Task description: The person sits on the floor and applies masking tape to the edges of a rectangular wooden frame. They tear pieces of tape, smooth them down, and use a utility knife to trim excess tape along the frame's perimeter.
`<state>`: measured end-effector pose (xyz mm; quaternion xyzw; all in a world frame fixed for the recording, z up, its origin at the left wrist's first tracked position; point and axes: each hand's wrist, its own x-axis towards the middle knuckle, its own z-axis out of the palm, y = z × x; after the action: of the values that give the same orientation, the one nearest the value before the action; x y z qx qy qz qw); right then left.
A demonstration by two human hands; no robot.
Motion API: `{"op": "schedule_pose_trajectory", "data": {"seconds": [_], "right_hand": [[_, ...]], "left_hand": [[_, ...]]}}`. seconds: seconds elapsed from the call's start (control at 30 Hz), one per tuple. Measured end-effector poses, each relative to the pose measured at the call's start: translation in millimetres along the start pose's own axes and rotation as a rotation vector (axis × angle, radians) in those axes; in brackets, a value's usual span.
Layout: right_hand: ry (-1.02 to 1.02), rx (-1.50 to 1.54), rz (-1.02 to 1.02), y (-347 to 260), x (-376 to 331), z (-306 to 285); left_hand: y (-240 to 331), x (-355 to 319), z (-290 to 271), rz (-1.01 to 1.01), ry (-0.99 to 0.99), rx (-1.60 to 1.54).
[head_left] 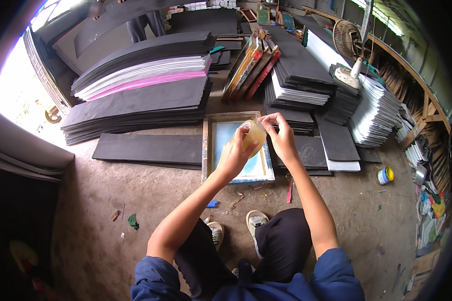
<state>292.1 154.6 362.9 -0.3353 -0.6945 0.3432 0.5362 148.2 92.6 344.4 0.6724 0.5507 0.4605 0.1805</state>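
Note:
My left hand (234, 154) grips a roll of clear yellowish tape (256, 136) held up in front of me. My right hand (281, 134) pinches the tape's free end at the roll's upper right edge. Below both hands a wooden-framed printing screen (206, 145) with a pale blue mesh lies flat on the concrete floor. A thin wooden stick rests on the mesh under the roll. My knees and two light sneakers (256, 220) show at the bottom.
Long stacks of black, white and pink foam sheets (145, 75) fill the floor behind the screen. More black sheets (150, 149) lie left, smaller ones (336, 143) right. Wooden frames (253, 67) lean upright. A fan (347, 42), a small paint can (385, 175), a person's legs far back.

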Motion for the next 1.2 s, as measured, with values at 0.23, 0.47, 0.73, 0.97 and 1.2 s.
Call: {"op": "schedule_pose_trajectory", "data": {"seconds": [0.23, 0.47, 0.73, 0.97, 1.2], "right_hand": [[-0.123, 0.027, -0.091, 5.9, -0.8, -6.4], [-0.118, 0.021, -0.048, 0.4, -0.9, -6.8], [-0.114, -0.088, -0.045, -4.9, 0.2, -13.1], [-0.211, 0.073, -0.033, -5.0, -5.0, -17.8], [-0.142, -0.021, -0.105, -2.1, -7.9, -19.3]], "left_hand": [[3.8, -2.3, -6.9, -0.035, -0.071, -0.072], [4.5, -2.9, -5.7, 0.001, -0.05, -0.022], [7.3, -3.2, -8.3, -0.015, -0.073, -0.04], [-1.1, -8.7, -8.8, -0.03, -0.119, -0.065], [-0.8, -5.0, -7.2, -0.09, -0.179, -0.264]]}}
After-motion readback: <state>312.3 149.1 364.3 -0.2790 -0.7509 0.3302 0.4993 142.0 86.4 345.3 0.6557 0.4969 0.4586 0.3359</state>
